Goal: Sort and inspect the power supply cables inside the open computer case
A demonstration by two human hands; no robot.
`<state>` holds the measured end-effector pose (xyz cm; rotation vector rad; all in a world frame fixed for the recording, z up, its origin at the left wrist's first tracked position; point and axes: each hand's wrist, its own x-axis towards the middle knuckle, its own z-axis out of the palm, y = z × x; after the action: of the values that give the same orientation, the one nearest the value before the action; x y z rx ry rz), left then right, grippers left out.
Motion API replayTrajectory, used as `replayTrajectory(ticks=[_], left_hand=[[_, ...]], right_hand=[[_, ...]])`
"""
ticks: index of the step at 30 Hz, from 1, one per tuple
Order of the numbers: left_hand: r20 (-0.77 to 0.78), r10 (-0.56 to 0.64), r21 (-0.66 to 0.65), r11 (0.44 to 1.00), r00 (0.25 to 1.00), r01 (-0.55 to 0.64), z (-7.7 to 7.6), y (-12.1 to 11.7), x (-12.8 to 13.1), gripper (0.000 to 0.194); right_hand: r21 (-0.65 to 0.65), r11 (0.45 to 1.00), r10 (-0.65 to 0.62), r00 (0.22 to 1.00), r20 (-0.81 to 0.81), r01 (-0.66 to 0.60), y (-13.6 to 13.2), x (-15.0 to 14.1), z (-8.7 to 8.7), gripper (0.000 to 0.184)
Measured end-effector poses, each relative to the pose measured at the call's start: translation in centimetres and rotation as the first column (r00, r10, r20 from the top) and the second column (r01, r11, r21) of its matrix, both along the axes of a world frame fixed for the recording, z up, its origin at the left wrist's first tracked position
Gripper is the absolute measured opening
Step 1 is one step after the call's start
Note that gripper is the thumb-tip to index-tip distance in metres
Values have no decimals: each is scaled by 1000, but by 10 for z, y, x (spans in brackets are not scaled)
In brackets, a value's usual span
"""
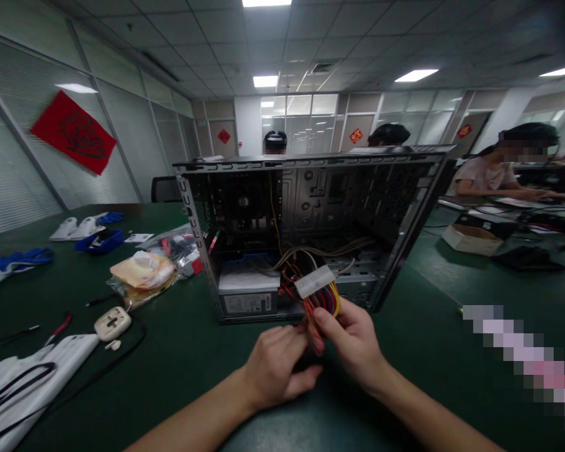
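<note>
An open computer case [311, 159] stands on the table in front of me, its inside facing me. My right hand [358, 339] grips a bundle of coloured wires [327, 301] just below a wide white power connector [314, 282]. The connector is tilted, at the case's lower opening. My left hand [280, 364] is close against the right one at the wires' lower end. Its fingers curl inward with their tips hidden, and its thumb points right. Beside the wires, a power supply [248, 302] with a label sits in the case's lower left, and a fan [243, 201] shows above it.
Left on the green table [169, 376] lie plastic bags [144, 270], a blue tray [98, 242], gloves [21, 258], an earbud case [113, 323], cables and a white flat device [61, 370]. To the right are a cardboard box [471, 238] and a seated person [489, 172].
</note>
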<state>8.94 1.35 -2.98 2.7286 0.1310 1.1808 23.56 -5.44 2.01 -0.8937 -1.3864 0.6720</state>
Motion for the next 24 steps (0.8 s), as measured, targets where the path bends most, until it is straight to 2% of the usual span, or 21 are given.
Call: replayTrajectory(ticks=[2,4,6,8,9,11,14,16,18,20,24], left_hand=[[-33,-8,-16,1000,999,7,3,-2,0,25],[-52,-3,-25,1000,999,2,6,-1,-3,36],[-68,-5,-37,999,998,3,8,0,-6,43],[-72,-9,-57,998,997,5,9,1,-8,43],[-75,-8,-70,998,997,3,9,2,-8,40],[-87,1,-92,996,996,-9,8,2,-8,35],[-123,15,-82,996,992,-25,6,2,-6,29],[-143,17,-53,998,990,-25,5,2,-6,27],[-157,12,-27,999,988,-17,4,2,-6,26],[-161,8,-4,1000,987,-8,3,3,-7,25],[-157,2,53,999,988,6,4,3,-7,24]], right_hand=[[-84,992,90,992,-83,-97,6,7,4,40],[-96,987,121,988,-95,-130,10,14,11,45],[-95,990,104,995,-9,-105,14,21,22,46],[-55,998,50,976,213,-39,21,25,39,41],[-8,1000,-2,933,359,5,25,26,49,38],[144,985,-160,775,612,90,38,22,71,35],[267,943,-333,516,789,201,66,4,99,32],[271,924,-356,350,867,269,87,-13,111,32],[242,918,-320,230,919,314,107,-30,115,31],[209,916,-281,178,943,344,124,-43,115,30],[192,898,-278,171,945,395,146,-55,108,34]])
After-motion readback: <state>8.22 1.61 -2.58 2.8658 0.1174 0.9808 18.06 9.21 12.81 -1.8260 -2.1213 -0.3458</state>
